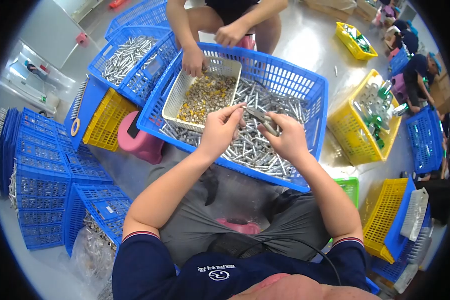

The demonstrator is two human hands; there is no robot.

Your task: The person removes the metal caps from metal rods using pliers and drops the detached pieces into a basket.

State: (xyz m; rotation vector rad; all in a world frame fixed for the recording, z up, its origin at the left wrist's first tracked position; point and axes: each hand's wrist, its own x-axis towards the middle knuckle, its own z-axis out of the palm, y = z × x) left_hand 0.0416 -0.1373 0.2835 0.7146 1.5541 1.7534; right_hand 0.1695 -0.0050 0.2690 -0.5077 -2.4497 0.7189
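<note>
My right hand (pixel 288 136) is wrapped round a pair of pliers (pixel 256 115), whose jaws point left toward my left fingertips. With thumb and forefinger pinched together, my left hand (pixel 219 129) meets the jaws; whatever small piece it holds is too small to make out. Both hands are above a large blue crate (pixel 280 181) holding many silvery metal rods (pixel 255 154). In the crate's left part sits a cream basket (pixel 172 106) of small metal and yellowish pieces (pixel 205 97). A co-worker's hand (pixel 194 61) reaches into that basket.
Another blue crate of metal rods (pixel 130 59) stands at the upper left, near a pink stool (pixel 141 141). Blue crates (pixel 42 175) are stacked at the left. A yellow crate (pixel 349 141) with shiny green and silver parts is at the right. Other people sit at the far right.
</note>
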